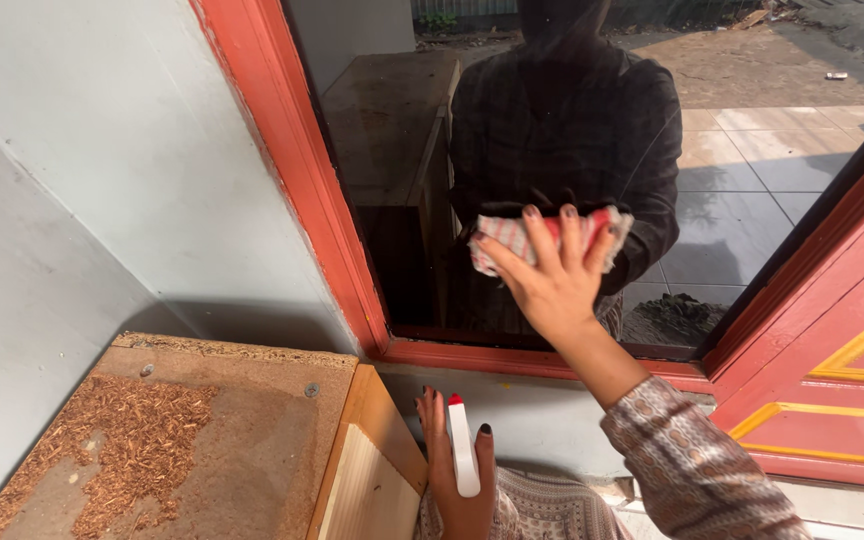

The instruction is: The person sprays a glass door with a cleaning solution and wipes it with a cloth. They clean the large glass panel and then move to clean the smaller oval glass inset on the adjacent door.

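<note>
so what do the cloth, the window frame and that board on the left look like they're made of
Cloth: woven fabric, red-and-white check, soft and bunched under the right hand.
Window frame: probably wood, coated in matt red paint, chipped along its edge.
Board: looks like particleboard, with a rough chip surface, loose flakes, screw heads and a pale wooden edge strip.

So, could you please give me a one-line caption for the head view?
Right hand presses a red-and-white cloth to the window glass; left hand holds a white spray bottle.
</note>
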